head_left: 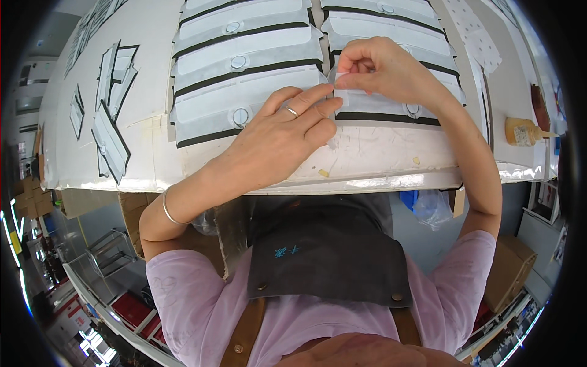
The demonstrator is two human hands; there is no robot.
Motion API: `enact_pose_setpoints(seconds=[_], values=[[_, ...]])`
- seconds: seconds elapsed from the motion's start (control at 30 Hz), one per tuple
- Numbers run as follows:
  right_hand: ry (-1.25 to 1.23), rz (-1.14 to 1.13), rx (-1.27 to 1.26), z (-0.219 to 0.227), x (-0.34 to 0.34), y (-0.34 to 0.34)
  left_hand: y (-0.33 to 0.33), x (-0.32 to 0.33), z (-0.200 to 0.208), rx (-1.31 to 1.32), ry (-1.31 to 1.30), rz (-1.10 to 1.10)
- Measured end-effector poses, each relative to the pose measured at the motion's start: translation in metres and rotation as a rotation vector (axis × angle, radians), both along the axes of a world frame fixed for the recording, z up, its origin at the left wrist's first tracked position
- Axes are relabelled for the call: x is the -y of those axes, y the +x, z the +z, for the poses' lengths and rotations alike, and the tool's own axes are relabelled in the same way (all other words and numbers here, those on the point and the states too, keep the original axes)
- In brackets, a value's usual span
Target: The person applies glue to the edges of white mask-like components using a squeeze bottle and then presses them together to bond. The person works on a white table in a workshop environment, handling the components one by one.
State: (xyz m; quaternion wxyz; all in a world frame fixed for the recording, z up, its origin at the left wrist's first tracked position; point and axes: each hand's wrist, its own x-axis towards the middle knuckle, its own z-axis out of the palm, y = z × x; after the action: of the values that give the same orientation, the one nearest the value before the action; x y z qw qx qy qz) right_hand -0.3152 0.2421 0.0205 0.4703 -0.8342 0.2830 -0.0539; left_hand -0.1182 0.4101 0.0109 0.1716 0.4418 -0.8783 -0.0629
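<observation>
A pink shirt (455,284) and dark apron (330,257) lie nearest, before the white table (150,165). The left hand (278,131) spreads loosely over the left column's near panel (211,113), fingertips at the gap between columns. Beside them, the right hand (388,70) curls, thumb toward fingers, over the right column's near panel (373,109); I cannot tell whether it clamps anything. A bottle (520,132) sits right, loose pieces (112,144) left; more panels (275,46) continue farther off.
</observation>
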Motion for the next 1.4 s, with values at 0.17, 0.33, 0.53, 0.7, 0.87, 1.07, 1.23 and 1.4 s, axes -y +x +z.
enact_pose_setpoints(seconds=[0.17,0.33,0.53,0.7,0.87,1.07,1.23,1.4], values=[[-0.377,-0.054,0.156,0.002,-0.016,-0.003,-0.001,0.001,0.001,0.058,0.002,0.0],[-0.789,0.072,0.127,-0.01,-0.025,-0.017,-0.002,0.0,-0.002,0.036,0.006,0.001],[-0.969,0.139,0.044,0.003,-0.031,-0.022,0.01,0.006,0.015,-0.377,0.017,0.165],[-0.123,-0.002,0.336,0.035,-0.039,-0.002,0.018,0.011,0.024,-0.592,0.064,0.343],[0.161,-0.071,0.355,0.024,-0.042,0.011,0.014,0.013,0.017,-0.651,0.069,0.368],[0.002,0.167,0.073,0.028,-0.023,0.008,0.031,-0.003,0.016,-0.297,0.076,0.292],[-0.258,0.144,0.086,0.012,-0.022,0.021,0.031,-0.008,0.009,-0.102,-0.062,0.167],[-0.374,0.127,0.064,0.009,-0.016,0.023,0.027,-0.011,0.008,-0.026,-0.02,0.097]])
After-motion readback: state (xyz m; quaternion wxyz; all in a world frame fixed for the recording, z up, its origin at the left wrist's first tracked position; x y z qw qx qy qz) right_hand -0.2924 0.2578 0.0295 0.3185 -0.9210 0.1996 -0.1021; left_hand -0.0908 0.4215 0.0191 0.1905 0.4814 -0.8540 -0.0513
